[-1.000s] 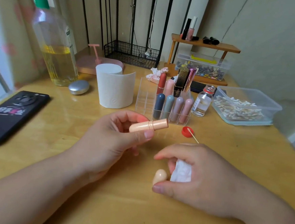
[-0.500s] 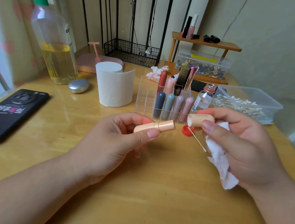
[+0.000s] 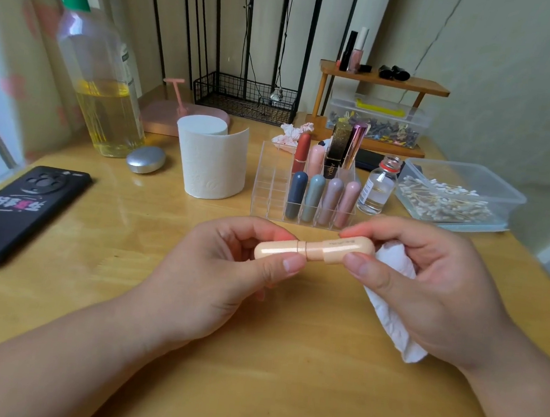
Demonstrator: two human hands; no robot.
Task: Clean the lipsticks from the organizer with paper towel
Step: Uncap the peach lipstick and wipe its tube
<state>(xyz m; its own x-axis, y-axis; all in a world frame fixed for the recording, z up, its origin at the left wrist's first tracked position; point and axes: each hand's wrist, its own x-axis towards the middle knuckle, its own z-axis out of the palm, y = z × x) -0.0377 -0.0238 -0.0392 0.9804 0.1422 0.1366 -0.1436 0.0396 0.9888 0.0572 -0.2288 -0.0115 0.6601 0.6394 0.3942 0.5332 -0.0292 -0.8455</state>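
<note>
Lipstick [image 3: 283, 251], peach tube, is horizontal in mid-air over the desk [image 3: 287, 373], just in front of the organizer [image 3: 269, 181], spanning both hands. Base end sits in the left hand [image 3: 215, 276]: thumb in front, fingers [image 3: 255, 231] curled behind, pinching the tube so it can't spin. On the other end the right hand [image 3: 431, 293] pinches the cap [image 3: 349, 248] between thumb and forefinger. Cap is lined up on the tube's axis and only part way on, with a band of inner collar showing between the two. My read: capping step. The paper towel [image 3: 394, 303] is bunched in the right palm under the back fingers, its tail hanging toward the desk. Probably parked there so that hand can work the cap without putting it down. Forearms come in from the near edge and converge. The other lipsticks [image 3: 314, 198] stand in the organizer's right-hand slots, and the paper roll [image 3: 211, 164] is just left of it.
</note>
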